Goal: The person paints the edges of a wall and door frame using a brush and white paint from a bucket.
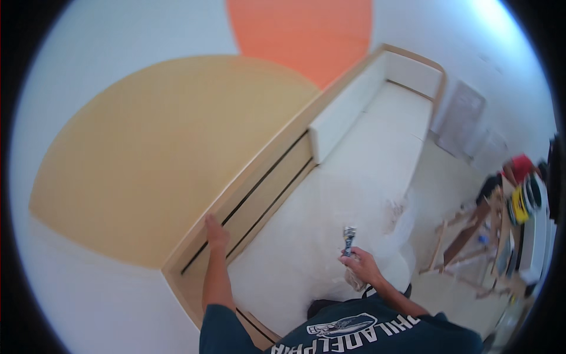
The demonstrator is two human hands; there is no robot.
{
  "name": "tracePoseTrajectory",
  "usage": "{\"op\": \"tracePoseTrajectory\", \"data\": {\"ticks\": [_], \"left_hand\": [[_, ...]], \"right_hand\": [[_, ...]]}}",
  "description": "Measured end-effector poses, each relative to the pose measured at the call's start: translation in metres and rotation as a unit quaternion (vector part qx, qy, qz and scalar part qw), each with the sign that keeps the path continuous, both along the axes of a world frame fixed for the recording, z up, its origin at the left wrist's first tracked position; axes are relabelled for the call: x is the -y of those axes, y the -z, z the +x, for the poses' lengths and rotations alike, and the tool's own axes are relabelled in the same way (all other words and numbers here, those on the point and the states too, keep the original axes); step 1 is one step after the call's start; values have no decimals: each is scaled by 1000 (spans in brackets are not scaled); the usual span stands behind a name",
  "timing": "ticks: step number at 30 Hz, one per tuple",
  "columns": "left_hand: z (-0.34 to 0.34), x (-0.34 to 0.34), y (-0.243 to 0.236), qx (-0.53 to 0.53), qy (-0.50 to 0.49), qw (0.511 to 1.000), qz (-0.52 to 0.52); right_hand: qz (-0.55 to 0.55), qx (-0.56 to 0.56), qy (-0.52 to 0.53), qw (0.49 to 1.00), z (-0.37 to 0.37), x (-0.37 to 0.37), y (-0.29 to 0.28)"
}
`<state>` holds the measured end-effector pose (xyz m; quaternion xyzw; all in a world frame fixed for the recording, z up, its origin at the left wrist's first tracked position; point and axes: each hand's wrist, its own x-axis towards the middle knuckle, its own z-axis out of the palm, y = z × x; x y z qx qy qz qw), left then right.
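Note:
My left hand [217,234] lies against the upper part of a pale wooden bench back [259,186], its fingers stretched over the wood near the wall. Dark grooves run along this panel. In my right hand [364,267] is a putty knife [349,237], its broad, whitish-smeared end pointing away from me. Beneath that hand hangs a crumpled beige cloth [355,279]; whether my fingers grip it too, I cannot tell. The long bench seat [377,141] below is covered in whitish sheeting.
White back cushions [348,112] line the bench's far end. A tan shape [165,159] and an orange one [300,35] are painted on the wall. To the right stand a wooden trestle [466,239], a yellow-and-dark bucket [525,200] and a person in red [519,168]. Wrapped panels [463,115] lean beyond.

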<state>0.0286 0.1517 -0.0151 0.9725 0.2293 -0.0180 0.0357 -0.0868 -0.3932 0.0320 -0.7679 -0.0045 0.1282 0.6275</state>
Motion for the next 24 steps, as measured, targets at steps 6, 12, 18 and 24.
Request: {"op": "tracePoseTrajectory", "data": {"ticks": [6,12,18,24], "left_hand": [[2,2,7,34,-27,999,-30],[9,36,5,56,-76,995,39],[15,49,6,57,-97,993,27],[18,48,-3,48,-103,994,-2]], "right_hand": [[10,-20,11,1000,0,-6,9],[-13,-17,-17,1000,1,0,8],[17,-39,-30,999,3,4,20],[31,-49,-25,998,3,5,24]]}}
